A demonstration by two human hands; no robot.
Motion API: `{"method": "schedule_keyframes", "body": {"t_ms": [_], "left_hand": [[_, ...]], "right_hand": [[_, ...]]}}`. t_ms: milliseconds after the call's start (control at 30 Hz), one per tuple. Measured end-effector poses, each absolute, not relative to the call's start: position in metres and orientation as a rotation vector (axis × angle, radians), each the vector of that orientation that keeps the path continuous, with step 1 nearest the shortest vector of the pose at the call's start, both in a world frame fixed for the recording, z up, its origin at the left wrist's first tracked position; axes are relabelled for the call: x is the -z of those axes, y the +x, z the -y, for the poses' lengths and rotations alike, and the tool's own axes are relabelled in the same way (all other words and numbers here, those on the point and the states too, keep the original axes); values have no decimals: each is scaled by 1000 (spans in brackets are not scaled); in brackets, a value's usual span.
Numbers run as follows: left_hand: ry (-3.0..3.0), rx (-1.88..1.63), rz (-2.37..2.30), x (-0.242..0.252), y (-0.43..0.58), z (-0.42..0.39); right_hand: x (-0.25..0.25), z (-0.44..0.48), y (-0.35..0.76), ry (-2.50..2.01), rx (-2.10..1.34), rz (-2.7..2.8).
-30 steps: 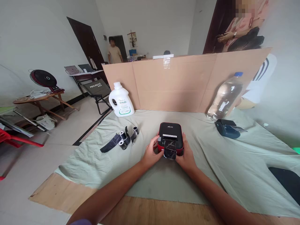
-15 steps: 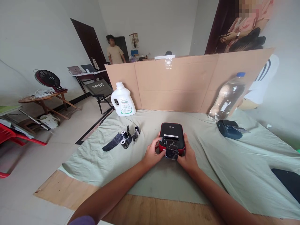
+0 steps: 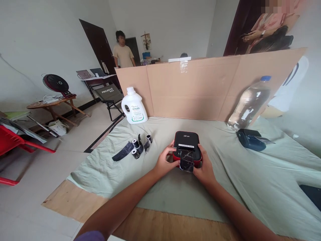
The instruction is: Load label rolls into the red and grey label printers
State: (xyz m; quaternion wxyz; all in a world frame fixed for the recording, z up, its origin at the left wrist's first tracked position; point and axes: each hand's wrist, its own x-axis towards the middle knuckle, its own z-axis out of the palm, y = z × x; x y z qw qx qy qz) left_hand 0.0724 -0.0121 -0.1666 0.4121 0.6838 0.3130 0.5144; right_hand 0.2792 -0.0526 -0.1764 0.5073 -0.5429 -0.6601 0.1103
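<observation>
A small black-and-red label printer [image 3: 187, 138] sits on the pale green cloth in front of me. From its slot a strip of black marbled paper [image 3: 187, 161] hangs over the near side. My left hand [image 3: 166, 160] grips the printer's left side, thumb at the near edge and fingers near the top. My right hand [image 3: 204, 166] clasps the opposite side, fingers along the edge and thumb by the strip's lower end. To the left lie several small rolls of black paper [image 3: 135, 153], one with a loose tail spread on the cloth.
A cardboard panel [image 3: 188, 90] stands across the back of the cloth-covered table [image 3: 100, 201]. Before it are a white detergent jug [image 3: 135, 107] and a tilted clear water bottle [image 3: 250, 102]. A dark blue device [image 3: 250, 140] lies at right. People stand beyond the panel.
The whole view has shifted slightly, so things appear a little further right. Both hands keep their hold on the printer, and the paper strip hangs as before.
</observation>
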Motion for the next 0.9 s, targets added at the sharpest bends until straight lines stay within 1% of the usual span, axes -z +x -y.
{"method": "schedule_keyframes", "body": {"t_ms": [167, 333, 700, 900], "left_hand": [[1624, -1261, -640, 170, 67, -8], [1621, -1263, -640, 167, 70, -20], [1644, -1381, -773, 165, 83, -11], [1592, -1363, -704, 173, 84, 0]], "right_hand": [[180, 51, 280, -1293, -298, 1576], [180, 51, 281, -1296, -302, 1575], [177, 51, 280, -1322, -295, 1580], [178, 51, 280, -1306, -280, 1592]]}}
